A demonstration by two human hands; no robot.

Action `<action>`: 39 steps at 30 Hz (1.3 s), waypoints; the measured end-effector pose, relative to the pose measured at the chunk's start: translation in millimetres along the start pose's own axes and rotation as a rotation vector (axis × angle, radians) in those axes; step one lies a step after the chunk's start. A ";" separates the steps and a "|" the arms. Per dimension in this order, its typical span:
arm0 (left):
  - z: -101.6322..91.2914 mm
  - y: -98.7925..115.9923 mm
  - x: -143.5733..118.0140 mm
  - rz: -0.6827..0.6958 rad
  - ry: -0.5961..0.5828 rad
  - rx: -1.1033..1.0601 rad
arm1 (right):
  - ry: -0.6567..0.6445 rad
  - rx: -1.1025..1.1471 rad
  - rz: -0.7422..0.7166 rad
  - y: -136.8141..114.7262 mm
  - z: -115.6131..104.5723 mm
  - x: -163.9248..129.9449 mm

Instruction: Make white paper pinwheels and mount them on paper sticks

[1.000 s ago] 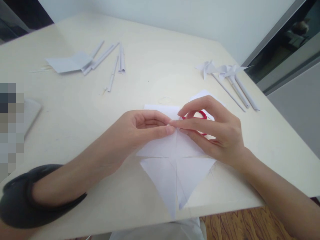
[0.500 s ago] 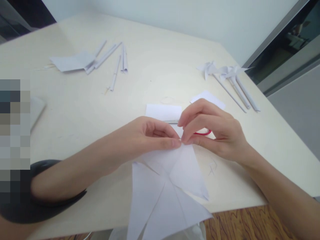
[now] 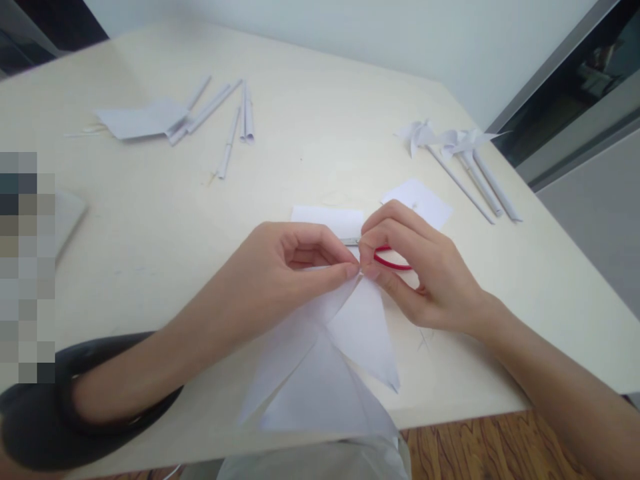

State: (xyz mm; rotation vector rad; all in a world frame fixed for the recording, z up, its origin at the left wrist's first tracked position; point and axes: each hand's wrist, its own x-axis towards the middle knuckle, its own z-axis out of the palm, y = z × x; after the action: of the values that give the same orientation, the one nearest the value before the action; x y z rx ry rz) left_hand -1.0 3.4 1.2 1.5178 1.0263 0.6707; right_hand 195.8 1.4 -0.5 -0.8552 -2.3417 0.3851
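White cut paper sheet (image 3: 345, 340) pinched at one tip by left hand (image 3: 295, 267) and right hand (image 3: 415, 273), fingertips touching. Red-handled scissors (image 3: 393, 259) just behind right hand, on pale wooden table (image 3: 150, 227).

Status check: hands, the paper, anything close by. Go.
Left hand and right hand both pinching cut paper at its centre. Flaps hang over table edge. Red scissors directly behind right fingers.

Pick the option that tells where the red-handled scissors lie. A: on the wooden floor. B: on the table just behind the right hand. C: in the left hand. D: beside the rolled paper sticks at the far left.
B: the red-handled scissors lie on the table just behind the right hand, partly hidden by its fingers.
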 end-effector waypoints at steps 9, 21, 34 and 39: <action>0.3 7.0 -3.7 0.078 0.113 0.142 | 0.112 0.057 0.065 -2.6 3.2 1.6; 0.3 7.7 -1.1 0.018 0.017 0.031 | 0.077 0.151 0.070 -2.0 2.2 3.6; -2.6 12.0 3.9 -0.172 -0.216 -0.172 | -0.048 0.383 -0.016 4.1 -3.4 3.9; -3.8 15.2 3.8 -0.230 -0.250 -0.146 | -0.070 0.501 0.018 6.5 -3.0 3.5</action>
State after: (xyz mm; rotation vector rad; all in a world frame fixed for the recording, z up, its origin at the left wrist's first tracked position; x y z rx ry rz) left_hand 1.1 8.6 16.3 1.2948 0.9219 0.3747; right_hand 198.7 8.8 0.4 -0.6238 -2.1505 0.9717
